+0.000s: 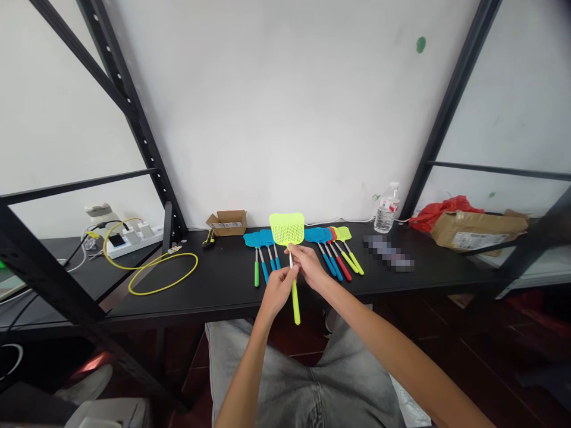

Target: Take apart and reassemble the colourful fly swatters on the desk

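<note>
Both hands hold one yellow-green fly swatter [286, 227] upright before me, its perforated head at the top and its handle pointing down past the table edge. My left hand [280, 282] pinches the metal shaft just above the handle. Higher up, my right hand [307, 263] grips the shaft close under the head. Behind it on the table, a group of blue-headed fly swatters [259, 239] lies to the left, one with a green handle. To the right lie more blue swatters [321, 236], a red swatter [342, 261] and yellow-green swatters [350, 249].
On the black table [214, 285] lie an open cardboard box [228, 223], a yellow cable [163, 261] and a power strip [134, 241]. A water bottle [387, 209] stands at the right, near a taped carton [477, 232] and a red bag [446, 208]. Black metal posts [147, 142] frame both sides.
</note>
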Demonstrator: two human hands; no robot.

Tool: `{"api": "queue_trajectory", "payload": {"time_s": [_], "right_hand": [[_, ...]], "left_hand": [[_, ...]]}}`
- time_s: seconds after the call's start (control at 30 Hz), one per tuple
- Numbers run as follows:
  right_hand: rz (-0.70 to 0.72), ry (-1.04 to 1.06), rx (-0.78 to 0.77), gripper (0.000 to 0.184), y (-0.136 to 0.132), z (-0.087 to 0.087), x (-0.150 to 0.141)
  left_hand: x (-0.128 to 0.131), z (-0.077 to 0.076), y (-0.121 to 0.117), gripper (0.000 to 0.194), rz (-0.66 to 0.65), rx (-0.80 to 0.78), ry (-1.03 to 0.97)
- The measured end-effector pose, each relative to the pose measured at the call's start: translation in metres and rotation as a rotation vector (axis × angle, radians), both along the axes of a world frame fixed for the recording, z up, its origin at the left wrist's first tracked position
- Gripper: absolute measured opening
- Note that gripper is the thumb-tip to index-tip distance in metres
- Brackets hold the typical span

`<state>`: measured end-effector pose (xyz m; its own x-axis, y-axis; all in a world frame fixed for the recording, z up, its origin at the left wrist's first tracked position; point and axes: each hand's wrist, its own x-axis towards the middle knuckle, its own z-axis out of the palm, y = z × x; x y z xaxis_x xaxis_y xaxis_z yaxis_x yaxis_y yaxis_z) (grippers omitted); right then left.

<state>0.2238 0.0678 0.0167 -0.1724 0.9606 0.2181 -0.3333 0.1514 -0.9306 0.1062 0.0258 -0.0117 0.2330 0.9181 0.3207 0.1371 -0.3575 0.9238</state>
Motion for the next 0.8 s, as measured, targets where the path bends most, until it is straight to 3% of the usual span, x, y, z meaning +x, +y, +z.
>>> {"api": "queue_trajectory", "payload": {"time_s": [0.17,0.43,0.6,0.8], "right_hand": [[0.006,-0.101,0.004,0.041,-0.004,-0.005,-0.002],[-0.051,0.038,0.003,0.041,0.009,-0.007,-0.001],[-0.109,0.085,-0.036,0.041,0.018,0.004,0.003],[-0.226,0.168,-0.106,0.034,0.045,0.032,0.018]], "left_hand": [[0.0,0.001,0.002,0.051,0.026,0.029,0.009],[0.0,0.0,0.005,0.055,0.055,0.048,0.067],[0.0,-0.001,0.005,0.056,0.022,0.028,0.096],[0.002,0.002,0.001,0.057,-0.048,0.031,0.116]]}}
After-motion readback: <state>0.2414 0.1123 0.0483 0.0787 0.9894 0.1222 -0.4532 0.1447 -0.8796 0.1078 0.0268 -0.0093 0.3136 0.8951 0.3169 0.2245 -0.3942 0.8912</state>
